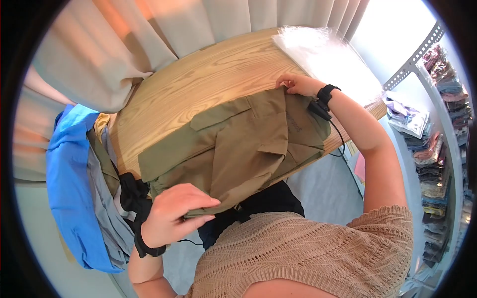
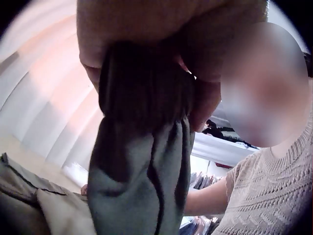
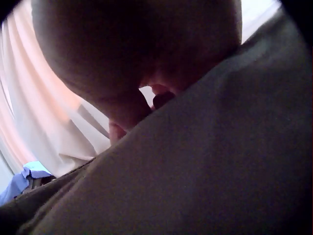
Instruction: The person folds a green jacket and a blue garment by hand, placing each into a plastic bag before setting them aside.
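Observation:
An olive-green garment with flap pockets and dark lettering lies over the front of the wooden table. At its near left edge, my left hand grips the cloth between thumb and fingers. The left wrist view shows a gathered, elastic-looking cuff in that grip, its cloth hanging below. My right hand pinches the garment's far edge near its right end. In the right wrist view, the garment's cloth covers much of the scene and partly hides the right fingertips.
Blue and grey clothes hang over the table's left end beside a black item. Clear plastic bags lie at the far right of the table. Packed clothes fill a metal rack on the right. Curtains hang behind.

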Demonstrator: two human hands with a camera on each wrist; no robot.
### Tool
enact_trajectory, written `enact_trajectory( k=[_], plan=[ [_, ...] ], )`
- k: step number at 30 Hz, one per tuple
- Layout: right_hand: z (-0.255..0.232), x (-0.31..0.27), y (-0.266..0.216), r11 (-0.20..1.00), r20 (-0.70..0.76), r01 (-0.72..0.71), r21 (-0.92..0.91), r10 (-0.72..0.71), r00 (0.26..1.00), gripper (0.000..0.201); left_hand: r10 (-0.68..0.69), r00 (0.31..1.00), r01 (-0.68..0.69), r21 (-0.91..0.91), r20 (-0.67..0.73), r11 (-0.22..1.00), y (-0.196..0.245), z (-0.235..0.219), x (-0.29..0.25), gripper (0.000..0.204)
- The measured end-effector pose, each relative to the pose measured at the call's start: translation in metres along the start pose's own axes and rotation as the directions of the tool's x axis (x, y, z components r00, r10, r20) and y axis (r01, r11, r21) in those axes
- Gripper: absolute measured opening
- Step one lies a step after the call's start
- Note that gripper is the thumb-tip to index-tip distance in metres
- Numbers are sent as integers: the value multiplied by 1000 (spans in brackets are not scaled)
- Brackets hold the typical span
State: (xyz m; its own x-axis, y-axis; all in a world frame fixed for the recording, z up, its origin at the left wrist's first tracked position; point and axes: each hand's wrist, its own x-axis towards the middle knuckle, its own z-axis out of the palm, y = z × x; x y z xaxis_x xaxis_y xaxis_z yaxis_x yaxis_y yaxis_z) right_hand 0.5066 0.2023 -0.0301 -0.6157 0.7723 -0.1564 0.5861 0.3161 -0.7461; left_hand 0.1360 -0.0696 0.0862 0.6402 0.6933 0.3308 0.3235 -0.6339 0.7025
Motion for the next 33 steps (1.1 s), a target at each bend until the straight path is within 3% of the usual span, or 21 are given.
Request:
enact_trajectory(
  k=[4, 6, 7, 10, 12, 14, 17, 19, 24, 26, 28, 31, 33],
  plan=[
    [3, 2, 6, 988, 20, 66, -138, -64, 998, 19, -237, 945, 196, -186, -227, 963, -12, -9, -19, 29],
    [-1, 8, 9, 986, 48, 19, -164, -11, 999, 17, -411, 777, 358, -203, -477, 911, -30, -17, -44, 35],
    [-3, 9, 9, 981, 54, -30, -191, 41, 998, 17, -509, 631, 287, -433, -586, 854, -42, -16, -48, 40],
    [-2, 8, 4, 972, -9, -110, -209, 110, 994, 21, -671, 459, 277, -624, -582, 731, -72, -37, -45, 34],
    [-2, 9, 2, 967, -16, -77, -244, 76, 997, 24, -696, 487, 444, -537, -527, 717, -126, -43, -76, 32],
    [-4, 12, -3, 959, 30, -92, -269, 104, 994, 25, -829, 453, 706, -437, -328, 558, -152, -41, -96, 40],
    [-3, 14, 3, 967, 8, -95, -237, 100, 995, 26, -822, 473, 694, -439, -318, 570, -135, -37, -82, 42],
    [-2, 13, 0, 960, -3, -119, -252, 123, 992, 26, -682, 513, 502, -462, -521, 731, -125, -40, -70, 41],
    [-3, 16, 0, 948, -6, -135, -288, 139, 990, 27, -680, 472, 428, -529, -561, 733, -135, -51, -70, 41],
    [-3, 15, -6, 941, 2, -167, -294, 175, 985, 28, -738, 440, 630, -410, -511, 659, -166, -51, -85, 41],
    [-2, 16, -6, 933, -2, -178, -312, 187, 982, 29, -780, 431, 647, -447, -455, 618, -184, -41, -87, 41],
    [-2, 17, -7, 920, -12, -181, -348, 189, 982, 29, -806, 375, 752, -358, -458, 554, -184, -40, -88, 42],
    [-1, 16, -7, 916, -7, -163, -365, 173, 985, 29, -781, 427, 739, -322, -455, 592, -190, -42, -92, 45]
  ],
)
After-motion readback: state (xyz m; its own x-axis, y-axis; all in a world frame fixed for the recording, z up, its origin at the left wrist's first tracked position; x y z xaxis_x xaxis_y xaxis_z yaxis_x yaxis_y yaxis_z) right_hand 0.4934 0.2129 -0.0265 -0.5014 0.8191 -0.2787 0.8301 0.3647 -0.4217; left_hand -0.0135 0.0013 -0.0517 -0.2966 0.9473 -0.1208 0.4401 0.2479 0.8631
